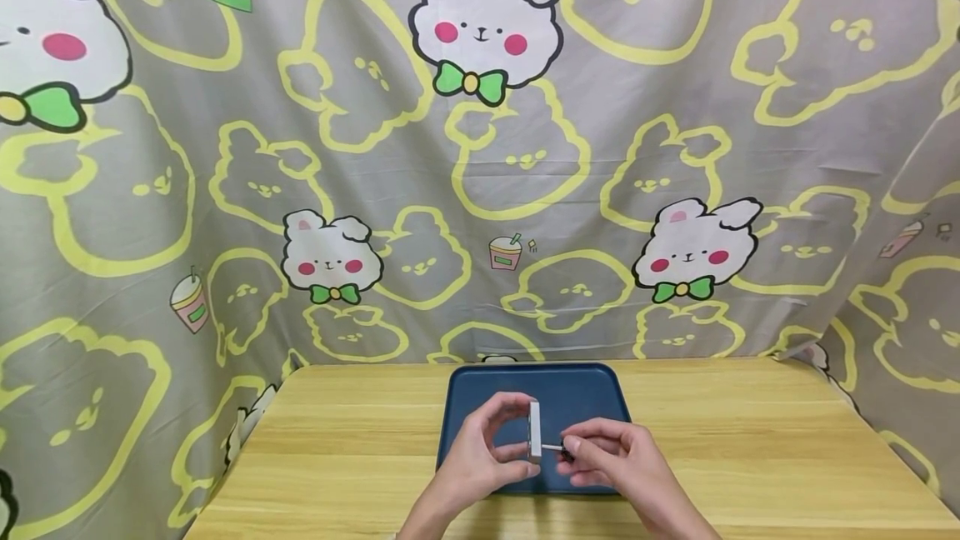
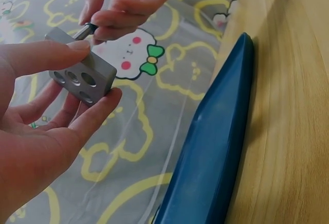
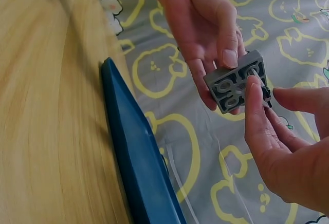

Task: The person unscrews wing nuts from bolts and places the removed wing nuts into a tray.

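My left hand (image 1: 487,450) grips a small grey rectangular block (image 1: 535,432) by its edges, thumb on one side and fingers on the other. One face of the block, seen in the left wrist view, has several round holes (image 2: 88,78); its other face, in the right wrist view, has recessed pockets. The right hand (image 1: 618,455) pinches the black end of a thin metal screw-like pin (image 1: 552,447). The pin's shaft meets the pocketed face of the block near one corner, and its tip is hidden there. Both hands are raised above a blue tray.
The dark blue rectangular tray (image 1: 577,394) with a raised rim lies on a wood-grain table (image 1: 360,448). Behind and at both sides hangs a grey cloth (image 1: 480,182) printed with cartoon animals.
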`<state>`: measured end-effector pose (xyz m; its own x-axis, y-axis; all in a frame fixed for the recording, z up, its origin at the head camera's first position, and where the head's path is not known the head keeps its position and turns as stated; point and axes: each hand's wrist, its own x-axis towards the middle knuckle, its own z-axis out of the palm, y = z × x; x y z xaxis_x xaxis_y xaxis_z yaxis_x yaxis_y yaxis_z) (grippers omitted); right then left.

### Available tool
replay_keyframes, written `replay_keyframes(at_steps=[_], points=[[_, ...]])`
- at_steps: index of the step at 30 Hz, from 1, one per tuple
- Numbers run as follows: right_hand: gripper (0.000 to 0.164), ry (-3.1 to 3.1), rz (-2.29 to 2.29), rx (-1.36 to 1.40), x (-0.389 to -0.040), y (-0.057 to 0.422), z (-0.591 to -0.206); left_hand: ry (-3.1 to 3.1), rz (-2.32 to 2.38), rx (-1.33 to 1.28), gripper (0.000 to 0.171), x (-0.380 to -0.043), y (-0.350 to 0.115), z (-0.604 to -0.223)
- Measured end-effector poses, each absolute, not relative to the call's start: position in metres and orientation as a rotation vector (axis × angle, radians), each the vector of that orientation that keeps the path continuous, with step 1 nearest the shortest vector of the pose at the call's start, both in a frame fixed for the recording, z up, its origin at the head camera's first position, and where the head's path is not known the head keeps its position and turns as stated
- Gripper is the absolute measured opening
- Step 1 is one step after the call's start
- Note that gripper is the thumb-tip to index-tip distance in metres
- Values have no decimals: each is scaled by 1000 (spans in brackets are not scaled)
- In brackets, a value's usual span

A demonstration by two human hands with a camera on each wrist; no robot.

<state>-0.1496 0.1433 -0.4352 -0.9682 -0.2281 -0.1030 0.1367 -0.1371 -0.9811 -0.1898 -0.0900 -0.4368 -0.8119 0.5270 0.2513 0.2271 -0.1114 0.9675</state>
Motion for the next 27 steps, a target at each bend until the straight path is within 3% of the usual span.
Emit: replay_keyframes(at_steps=[15, 27], points=[[29, 1946, -2173, -156, -148, 144, -434, 1927, 2017, 845, 64, -191, -90, -437], [26, 2239, -2141, -353, -141, 138, -430, 1885, 2035, 793, 63, -194, -93, -439]])
